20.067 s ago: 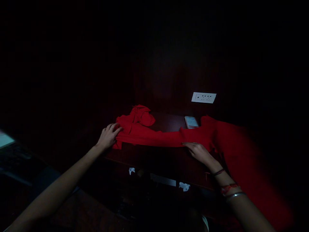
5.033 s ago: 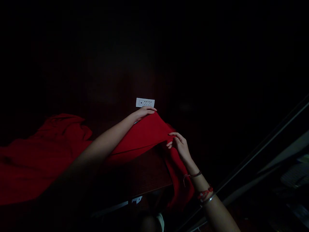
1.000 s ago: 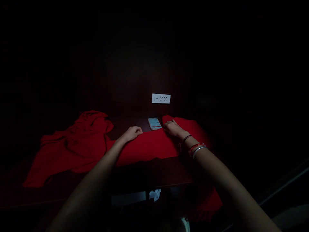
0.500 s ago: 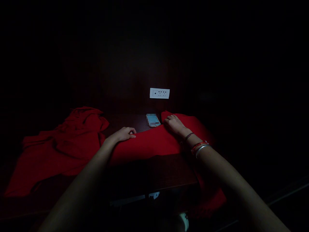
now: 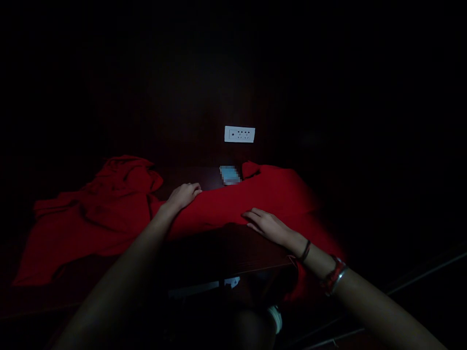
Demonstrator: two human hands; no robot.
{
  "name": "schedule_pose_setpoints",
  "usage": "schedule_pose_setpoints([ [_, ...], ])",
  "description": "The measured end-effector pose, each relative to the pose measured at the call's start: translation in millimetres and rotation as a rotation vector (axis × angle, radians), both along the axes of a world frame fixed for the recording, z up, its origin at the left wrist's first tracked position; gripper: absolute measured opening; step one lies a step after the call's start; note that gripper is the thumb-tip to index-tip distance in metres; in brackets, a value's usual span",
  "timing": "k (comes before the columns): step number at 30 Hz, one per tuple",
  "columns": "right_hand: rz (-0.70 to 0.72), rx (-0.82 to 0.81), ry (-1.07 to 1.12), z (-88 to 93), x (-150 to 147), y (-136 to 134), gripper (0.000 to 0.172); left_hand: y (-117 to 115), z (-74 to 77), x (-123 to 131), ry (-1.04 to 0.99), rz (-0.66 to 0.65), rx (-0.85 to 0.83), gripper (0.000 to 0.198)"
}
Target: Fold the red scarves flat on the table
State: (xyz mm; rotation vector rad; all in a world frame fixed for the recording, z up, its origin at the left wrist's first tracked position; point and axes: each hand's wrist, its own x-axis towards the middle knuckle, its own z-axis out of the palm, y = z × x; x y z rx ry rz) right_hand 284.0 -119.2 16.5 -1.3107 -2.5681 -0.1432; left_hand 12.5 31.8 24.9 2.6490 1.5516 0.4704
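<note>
A large red cloth (image 5: 270, 194) lies spread over a dark wooden table (image 5: 226, 248), bunched in folds at the left and hanging over the right end. My left hand (image 5: 183, 194) rests on the cloth's far edge with its fingers curled down onto the fabric. My right hand (image 5: 268, 226) lies flat, fingers stretched out, on the cloth's near edge where it meets the bare wood. Bracelets ring my right wrist.
A white wall socket plate (image 5: 240, 134) sits on the dark wall behind the table. A small pale blurred card-like item (image 5: 229, 174) lies on the table just past the cloth. Pale scraps (image 5: 228, 283) show under the table's front edge. The surroundings are very dark.
My right hand has come back from the cloth's far corner to its near edge and now lies flat. My left hand has stayed on the far edge.
</note>
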Motion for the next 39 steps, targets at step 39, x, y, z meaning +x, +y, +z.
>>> schedule_pose_setpoints([
  [39,-0.077,0.153,-0.226,1.5,-1,2,0.021,-83,17.0,5,0.339,-0.539,0.181,0.016],
])
